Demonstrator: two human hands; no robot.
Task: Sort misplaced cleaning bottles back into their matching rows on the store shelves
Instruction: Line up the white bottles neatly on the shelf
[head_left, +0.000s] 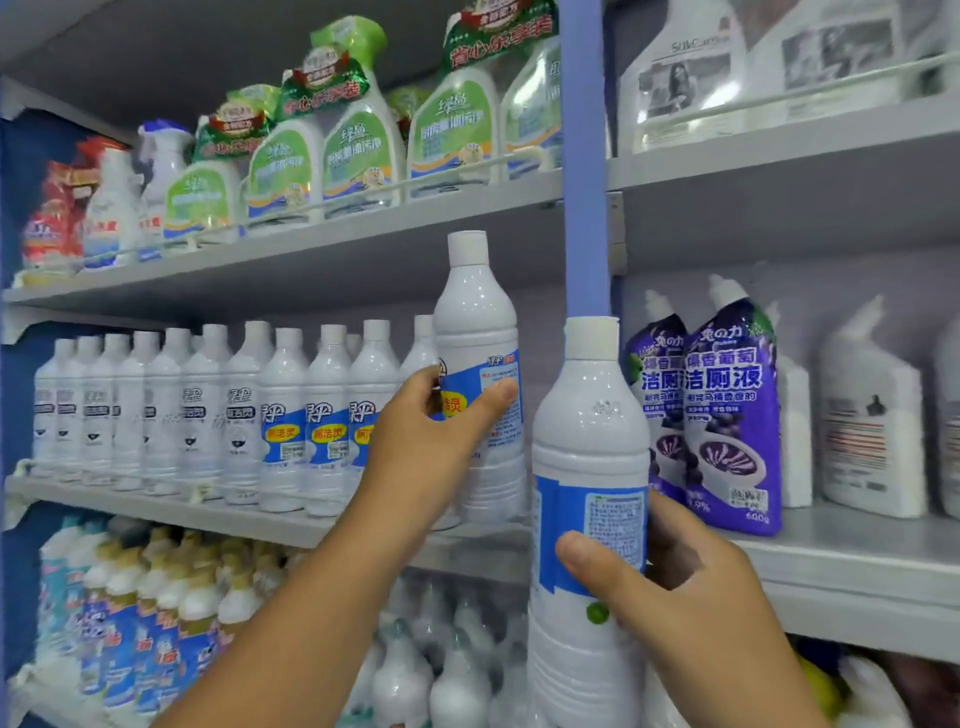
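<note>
My left hand (431, 436) grips a white bottle with a blue label (480, 332), holding it upright at the right end of the row of matching white bottles (244, 415) on the middle shelf (332, 530). My right hand (691, 582) grips a second white bottle with a blue label (587, 457), upright and closer to me, in front of the blue shelf post (584, 156). Its fingers wrap around the label.
Two purple toilet-cleaner bottles (727, 415) and white angled-neck bottles (872, 421) stand on the right bay's shelf. Green-labelled spray bottles (358, 150) fill the top shelf. Bottles with gold caps and blue labels (156, 613) and more white bottles (431, 670) crowd the bottom shelf.
</note>
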